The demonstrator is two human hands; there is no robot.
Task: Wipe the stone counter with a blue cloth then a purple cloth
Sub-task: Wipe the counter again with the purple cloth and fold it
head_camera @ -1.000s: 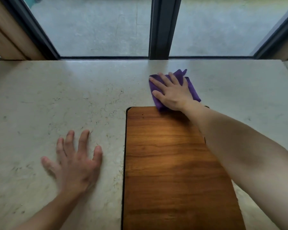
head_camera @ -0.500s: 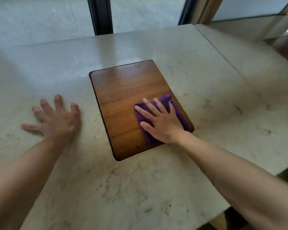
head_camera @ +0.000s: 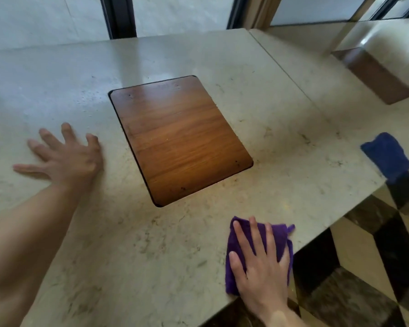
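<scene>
We are pressing our right hand (head_camera: pixel 261 272) flat on the purple cloth (head_camera: pixel 236 263), its fingers (head_camera: pixel 242 239) lying straight and spread over the fabric rather than curling round it, and the cloth is lying on the stone tabletop (head_camera: pixel 187 244) right at its near edge. Our left hand (head_camera: pixel 67 159) is resting palm down on the bare stone, fingers (head_camera: pixel 49 138) splayed wide and holding nothing. Between the two sets of fingers, and beyond the right ones, a wooden panel (head_camera: pixel 180 140) is sitting flush in the stone. Well off to the right of the right fingers, the blue cloth (head_camera: pixel 386 155) is lying crumpled at the tabletop's far right edge, partly overhanging it. Below that edge a patterned floor (head_camera: pixel 364 267) of dark and pale tiles is showing.
</scene>
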